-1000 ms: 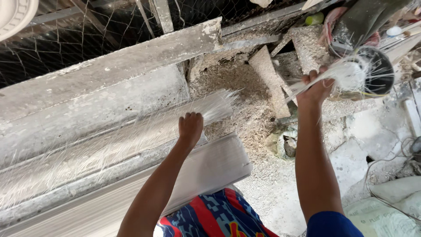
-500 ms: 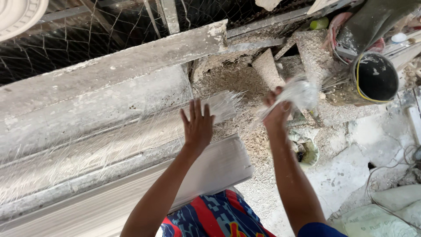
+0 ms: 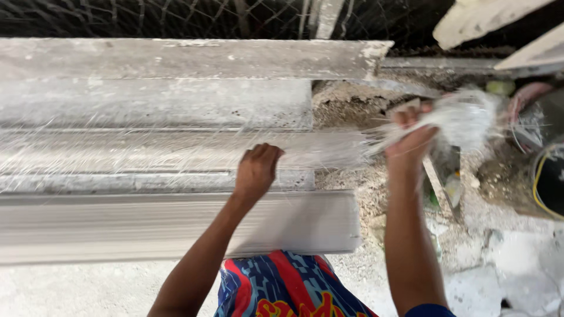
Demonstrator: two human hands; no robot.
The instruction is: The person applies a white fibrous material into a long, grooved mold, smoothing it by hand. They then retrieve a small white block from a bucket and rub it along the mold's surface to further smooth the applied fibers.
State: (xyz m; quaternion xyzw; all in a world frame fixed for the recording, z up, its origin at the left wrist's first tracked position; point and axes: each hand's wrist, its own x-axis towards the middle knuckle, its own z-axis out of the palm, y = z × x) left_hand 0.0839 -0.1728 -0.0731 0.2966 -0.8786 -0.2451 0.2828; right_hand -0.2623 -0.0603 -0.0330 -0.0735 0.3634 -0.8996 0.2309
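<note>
A long grey plaster moulding (image 3: 147, 158) lies across the bench, covered with a layer of white glass fibre strands (image 3: 329, 149). My left hand (image 3: 256, 170) rests with curled fingers on the fibre layer near the moulding's right end. My right hand (image 3: 414, 136) is raised past that end, gripping a bunch of white fibre (image 3: 464, 117) that trails back to the layer on the moulding.
A smooth white cornice piece (image 3: 176, 226) lies along the bench's front edge. A black bucket (image 3: 549, 179) stands at the far right. Plaster rubble and dust (image 3: 376, 194) cover the ground. Wire mesh (image 3: 176, 17) runs behind. My patterned clothing (image 3: 282, 287) shows below.
The view has swung left and closer. My right hand brought the fibre bunch from the bucket area toward the moulding's end. My left hand went from spread fingers to curled on the fibre.
</note>
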